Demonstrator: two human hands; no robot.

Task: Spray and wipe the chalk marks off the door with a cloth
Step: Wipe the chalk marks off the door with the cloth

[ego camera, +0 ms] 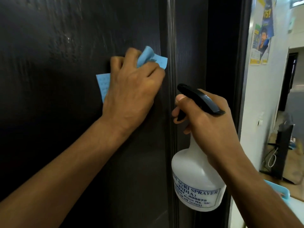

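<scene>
The dark door (65, 145) fills most of the view, its surface streaked with faint pale smears near the upper middle, and a raised vertical moulding (171, 79) runs down it just right of centre. Against the door panel, the left hand (131, 86) presses a light blue cloth (148, 57); the fingers are curled over the bunched top of the cloth, while a flatter corner of it sticks out below the thumb side. The right hand (210, 116) is closed round the neck of a white spray bottle (195, 178), held upright just right of the moulding and apart from the cloth, with the fingers wrapped at the black trigger head (200, 98). Whether liquid is inside the translucent bottle cannot be told. Its printed label reads partly "AGRI SPRAYER". Posters (261, 38) hang on the pale wall to the right.
</scene>
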